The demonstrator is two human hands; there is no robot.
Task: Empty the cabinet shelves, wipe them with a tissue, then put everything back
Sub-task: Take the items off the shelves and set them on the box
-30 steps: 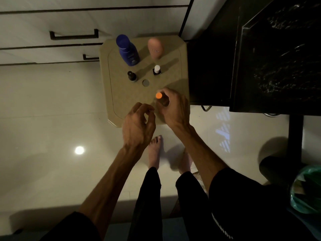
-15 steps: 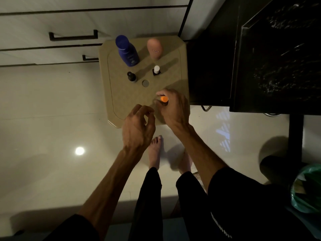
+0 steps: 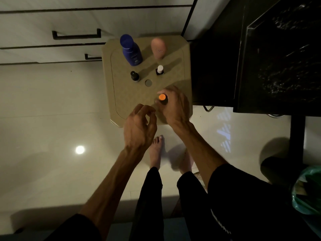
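Note:
A beige stool (image 3: 121, 94) stands below me with items on top. My right hand (image 3: 173, 106) grips a small dark bottle with an orange cap (image 3: 162, 97) at the stool's near right part. Just left of it my left hand (image 3: 140, 126) hovers over the near edge, fingers curled and holding nothing. Farther back stand a blue bottle (image 3: 131, 51), a pink bottle (image 3: 158, 48), a small black-capped bottle (image 3: 134, 76) and a small white-capped bottle (image 3: 159, 70). A grey round disc (image 3: 148, 83) lies in the stool's middle.
White drawers with black handles (image 3: 76, 34) lie behind the stool. A dark cabinet (image 3: 260, 58) rises on the right, its inside too dark to read. A green bag (image 3: 307, 190) sits at lower right. My bare feet (image 3: 156, 152) stand on the glossy floor.
My right hand has shifted the orange-capped bottle slightly along the stool's near right part, keeping its grip. My left hand has stayed nearly still.

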